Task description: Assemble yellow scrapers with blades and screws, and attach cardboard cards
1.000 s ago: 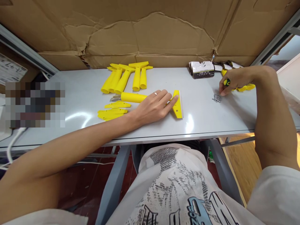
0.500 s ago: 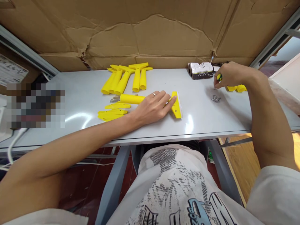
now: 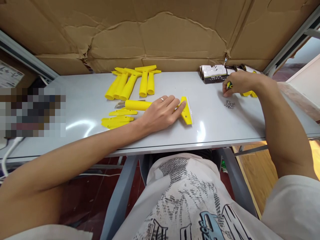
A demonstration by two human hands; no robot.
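A yellow plastic scraper (image 3: 186, 112) lies on the table with my left hand (image 3: 162, 112) closed around its neck. The scraper's round handle points left, and a thin clear or metal blade edge shows along its head. My right hand (image 3: 238, 83) grips a screwdriver (image 3: 229, 86) by its yellow-green and black handle; the shaft is hidden. Just below the right hand's fingertips sits a small pile of screws (image 3: 229, 104). Left of my left hand lie several flat yellow cover plates (image 3: 117, 121), beside some thin metal blades (image 3: 120, 105).
Several yellow scraper handles (image 3: 127, 85) rest at the back left. Printed black-and-white boxes (image 3: 213, 73) stand at the back right, and more yellow parts (image 3: 250, 93) lie behind my right wrist. Cardboard (image 3: 160, 40) walls the table's far side.
My right hand has come left and slightly down with the screwdriver, closer to the screws. The view has shifted a little; my left hand keeps its hold on the scraper.
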